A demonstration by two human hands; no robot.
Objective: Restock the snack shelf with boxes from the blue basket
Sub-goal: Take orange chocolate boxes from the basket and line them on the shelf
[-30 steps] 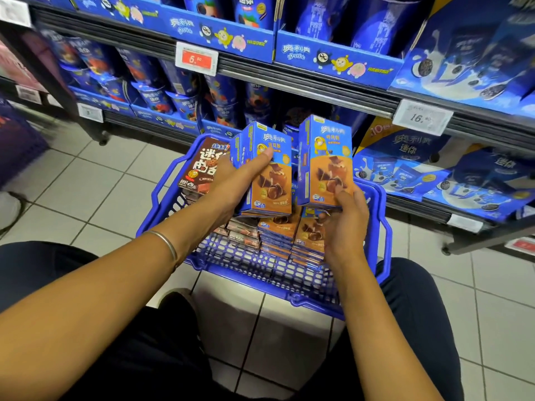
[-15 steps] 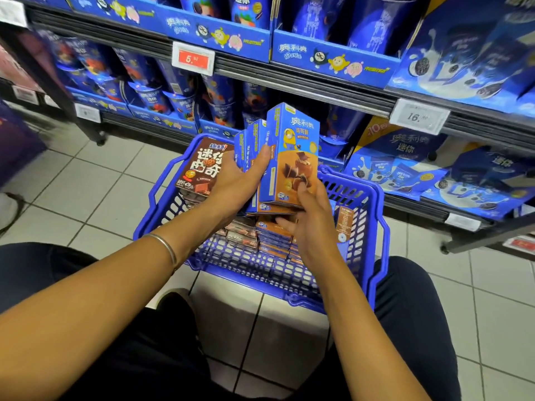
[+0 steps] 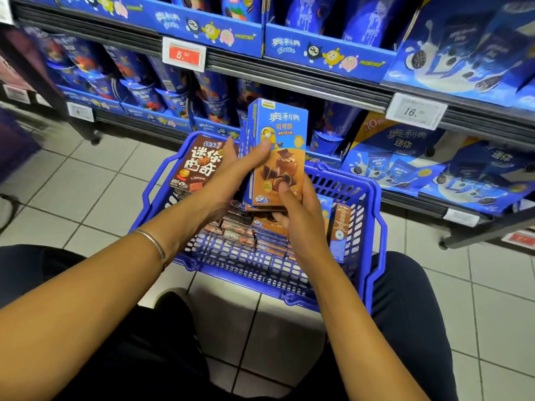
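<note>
Both handfuls of boxes have come together into 1 upright stack of blue-and-orange boxes (image 3: 276, 157) above the far edge of the blue basket (image 3: 373, 227). The left hand (image 3: 231, 169) clamps the stack's left side, thumb on the front face; the right hand (image 3: 298, 209) grips its lower right corner. More boxes lie flat inside the basket.

blue-and-orange cardboard snack box (image 3: 276, 157): blue top, orange lower half, brown chocolate picture, yellow cartoon figure | blue plastic lattice basket (image 3: 370, 198): solid blue | brown cardboard cookie box (image 3: 199, 163): white lettering, red corner | red-and-white shelf price tag (image 3: 184, 54) | pale grey tiled floor (image 3: 86, 180): dark grout lines
</note>
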